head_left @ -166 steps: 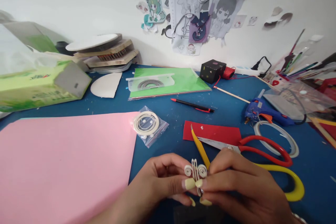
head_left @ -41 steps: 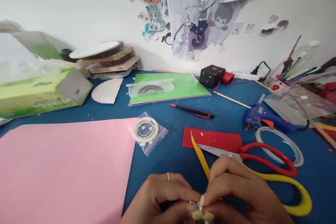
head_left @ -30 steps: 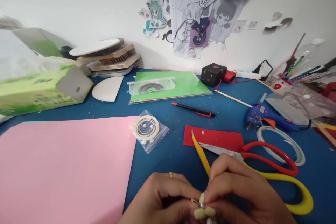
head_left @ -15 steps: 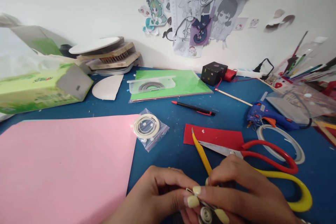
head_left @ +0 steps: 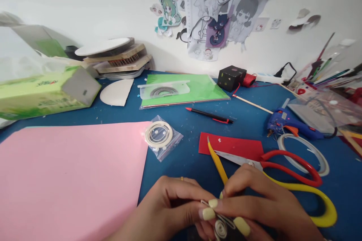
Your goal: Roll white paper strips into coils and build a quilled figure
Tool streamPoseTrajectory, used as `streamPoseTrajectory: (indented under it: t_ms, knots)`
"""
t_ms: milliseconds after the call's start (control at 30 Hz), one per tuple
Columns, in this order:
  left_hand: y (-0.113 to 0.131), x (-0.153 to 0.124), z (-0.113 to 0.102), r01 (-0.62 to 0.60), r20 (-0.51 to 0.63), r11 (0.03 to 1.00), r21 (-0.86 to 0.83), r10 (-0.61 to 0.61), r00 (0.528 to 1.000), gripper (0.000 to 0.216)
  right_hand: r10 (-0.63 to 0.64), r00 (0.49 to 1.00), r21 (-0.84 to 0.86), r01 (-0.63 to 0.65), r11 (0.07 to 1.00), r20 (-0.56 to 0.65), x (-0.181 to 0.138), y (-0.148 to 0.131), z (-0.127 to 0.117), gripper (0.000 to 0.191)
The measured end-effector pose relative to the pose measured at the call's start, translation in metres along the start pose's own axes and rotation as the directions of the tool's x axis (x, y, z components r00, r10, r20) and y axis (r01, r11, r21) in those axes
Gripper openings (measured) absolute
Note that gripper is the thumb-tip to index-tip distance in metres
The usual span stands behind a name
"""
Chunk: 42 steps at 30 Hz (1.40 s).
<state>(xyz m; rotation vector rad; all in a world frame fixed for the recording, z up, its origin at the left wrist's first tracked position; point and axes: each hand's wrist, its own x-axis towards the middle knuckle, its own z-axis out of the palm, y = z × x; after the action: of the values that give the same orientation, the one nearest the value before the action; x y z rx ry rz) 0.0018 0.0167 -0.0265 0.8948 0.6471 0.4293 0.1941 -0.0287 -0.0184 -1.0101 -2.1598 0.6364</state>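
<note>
Low at the bottom of the view, my left hand (head_left: 169, 211) and my right hand (head_left: 260, 207) meet fingertip to fingertip. Together they pinch a small white coiled paper piece (head_left: 221, 228), one spiral of which shows between the yellow-painted nails. The rest of the piece is hidden by the fingers. Just behind my right hand lie scissors (head_left: 285, 165) with red and yellow handles, their blades resting over a red paper strip (head_left: 230, 145) on the blue table (head_left: 192, 128).
A big pink sheet (head_left: 70, 177) covers the left. Nearby are a bagged tape roll (head_left: 160, 135), a pen (head_left: 210, 115), a green folder (head_left: 183, 88), a blue glue gun (head_left: 288, 124), a thin tape ring (head_left: 304, 148), a tissue pack (head_left: 45, 90) and a black box (head_left: 232, 77).
The hands turned the coiled piece from upright, with both spirals showing, to lying low between the fingertips with one spiral visible. The view shifted slightly.
</note>
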Motion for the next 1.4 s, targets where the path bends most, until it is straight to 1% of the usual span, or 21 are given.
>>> streamPoseTrajectory:
  t_ms: [33, 100, 167, 233, 300, 367, 467, 567, 767, 1067, 1200, 1233, 1333, 1367, 1400]
  knots:
    - [0.002, 0.0, 0.001, -0.007, 0.001, 1.0, 0.02, 0.007, 1.0, 0.013, 0.035, 0.999, 0.051, -0.035, 0.998, -0.004, 0.001, -0.001, 0.0, 0.03]
    - [0.003, 0.0, 0.002, -0.026, 0.012, 0.999, 0.045, 0.025, 1.0, 0.014, 0.093, 0.994, 0.134, -0.085, 0.987, -0.053, 0.002, -0.003, 0.001, 0.025]
    - [0.003, 0.0, 0.002, -0.036, 0.02, 0.998, 0.057, 0.034, 0.999, 0.014, 0.123, 0.987, 0.196, -0.102, 0.975, -0.099, 0.002, -0.003, 0.003, 0.021]
    - [0.0, 0.0, 0.001, -0.034, 0.02, 0.998, 0.051, 0.033, 0.999, 0.013, 0.135, 0.984, 0.223, -0.107, 0.969, -0.118, 0.002, -0.002, 0.004, 0.022]
    - [-0.003, 0.0, -0.001, -0.042, 0.009, 0.999, 0.025, 0.041, 0.999, 0.011, 0.152, 0.979, 0.193, -0.125, 0.973, -0.136, 0.001, -0.002, 0.004, 0.025]
    - [-0.006, 0.0, -0.003, -0.049, -0.007, 0.999, 0.018, 0.049, 0.999, 0.01, 0.185, 0.966, 0.127, -0.164, 0.978, -0.18, -0.001, -0.002, 0.002, 0.027]
    - [-0.008, 0.001, -0.004, -0.064, -0.017, 0.998, 0.024, 0.064, 0.998, 0.011, 0.227, 0.94, 0.058, -0.22, 0.974, -0.255, -0.002, -0.001, 0.001, 0.024]
    - [-0.007, 0.002, -0.004, -0.072, -0.019, 0.997, 0.019, 0.073, 0.997, 0.012, 0.239, 0.926, 0.017, -0.245, 0.969, -0.292, -0.002, -0.001, 0.002, 0.02]
    - [-0.007, 0.001, -0.003, -0.07, -0.039, 0.997, 0.035, 0.071, 0.997, 0.013, 0.225, 0.93, -0.034, -0.245, 0.969, -0.289, 0.0, 0.0, 0.002, 0.016]
    - [-0.007, 0.001, -0.004, -0.08, -0.037, 0.996, 0.029, 0.081, 0.996, 0.013, 0.196, 0.948, -0.021, -0.208, 0.978, -0.251, -0.002, 0.0, 0.001, 0.015]
    - [-0.009, 0.0, -0.004, -0.089, -0.04, 0.996, 0.026, 0.09, 0.995, 0.012, 0.189, 0.959, 0.02, -0.189, 0.982, -0.209, -0.001, 0.001, 0.002, 0.013]
    - [-0.009, 0.0, -0.004, -0.097, -0.045, 0.995, 0.03, 0.098, 0.994, 0.012, 0.168, 0.966, 0.01, -0.169, 0.986, -0.197, 0.0, 0.002, 0.003, 0.016]
    - [-0.01, 0.001, -0.003, -0.128, -0.07, 0.989, 0.074, 0.133, 0.989, 0.011, 0.04, 0.984, -0.104, -0.059, 0.993, -0.174, 0.002, 0.005, 0.007, 0.04]
    - [-0.01, 0.002, -0.003, -0.137, -0.073, 0.986, 0.095, 0.144, 0.987, 0.01, -0.002, 0.986, -0.149, -0.023, 0.989, -0.166, 0.002, 0.005, 0.008, 0.043]
    - [-0.01, 0.002, -0.003, -0.148, -0.074, 0.982, 0.114, 0.157, 0.985, 0.01, -0.036, 0.986, -0.183, 0.006, 0.983, -0.16, 0.003, 0.006, 0.009, 0.041]
